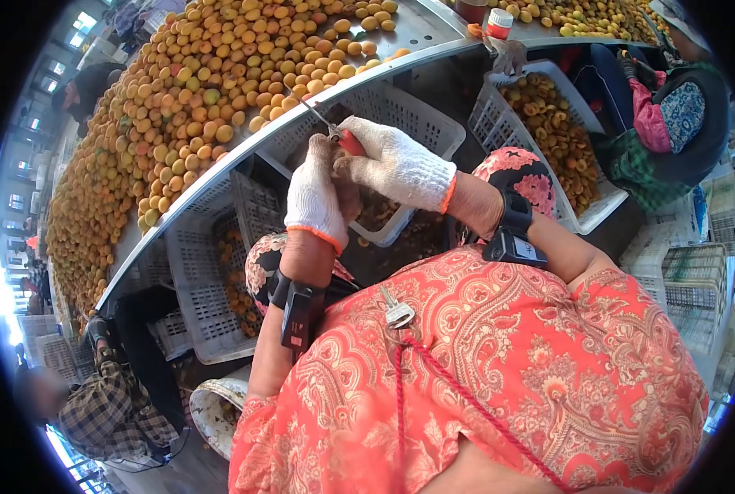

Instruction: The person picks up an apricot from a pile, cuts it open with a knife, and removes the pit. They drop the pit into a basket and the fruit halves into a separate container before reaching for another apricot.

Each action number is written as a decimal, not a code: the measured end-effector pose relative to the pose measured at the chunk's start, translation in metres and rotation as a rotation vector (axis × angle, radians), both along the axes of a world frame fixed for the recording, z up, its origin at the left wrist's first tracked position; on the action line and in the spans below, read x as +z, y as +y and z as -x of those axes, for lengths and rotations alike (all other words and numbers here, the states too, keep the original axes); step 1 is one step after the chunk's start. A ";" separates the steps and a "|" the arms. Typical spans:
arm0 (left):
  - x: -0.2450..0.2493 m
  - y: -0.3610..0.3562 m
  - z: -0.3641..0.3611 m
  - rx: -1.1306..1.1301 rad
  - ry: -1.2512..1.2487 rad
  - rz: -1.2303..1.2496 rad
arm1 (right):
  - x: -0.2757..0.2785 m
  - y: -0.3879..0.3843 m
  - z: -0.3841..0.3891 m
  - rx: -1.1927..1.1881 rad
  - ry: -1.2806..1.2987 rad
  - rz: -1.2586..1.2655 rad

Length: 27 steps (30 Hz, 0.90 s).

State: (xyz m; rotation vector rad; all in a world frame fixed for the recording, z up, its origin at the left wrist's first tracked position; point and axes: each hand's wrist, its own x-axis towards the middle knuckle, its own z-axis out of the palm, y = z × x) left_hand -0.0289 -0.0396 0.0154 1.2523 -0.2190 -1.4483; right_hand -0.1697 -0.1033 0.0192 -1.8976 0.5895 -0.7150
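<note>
My left hand and my right hand both wear white knitted gloves with orange cuffs and meet just below the table's rim. The right hand grips a red-handled knife whose thin blade points up and left toward the fruit. The left hand's fingers are closed around something small right by the knife; I cannot tell what it is. A long metal table above the hands carries a large heap of yellow-orange apricots.
White plastic crates stand under the table: one under my hands, one with cut fruit at the right, others at the left. A seated person in a dark vest works at the right, another in plaid at the lower left. A white bucket is by my knee.
</note>
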 end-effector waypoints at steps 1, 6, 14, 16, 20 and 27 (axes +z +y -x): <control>0.001 0.000 0.002 0.001 0.001 -0.003 | -0.001 0.000 0.000 0.019 0.014 -0.002; -0.012 -0.004 0.001 0.024 0.029 -0.063 | -0.004 0.000 0.003 0.024 0.066 0.068; -0.041 -0.018 0.003 0.040 -0.157 0.114 | -0.010 0.005 -0.003 -0.136 0.100 0.164; -0.037 -0.016 0.008 0.047 -0.116 0.055 | -0.011 0.003 -0.004 -0.158 0.127 0.144; -0.022 -0.005 0.010 -0.049 -0.123 0.019 | -0.011 -0.001 -0.005 -0.251 0.040 -0.015; -0.010 -0.005 0.003 -0.286 -0.117 0.106 | -0.026 -0.015 -0.007 -0.329 -0.239 -0.573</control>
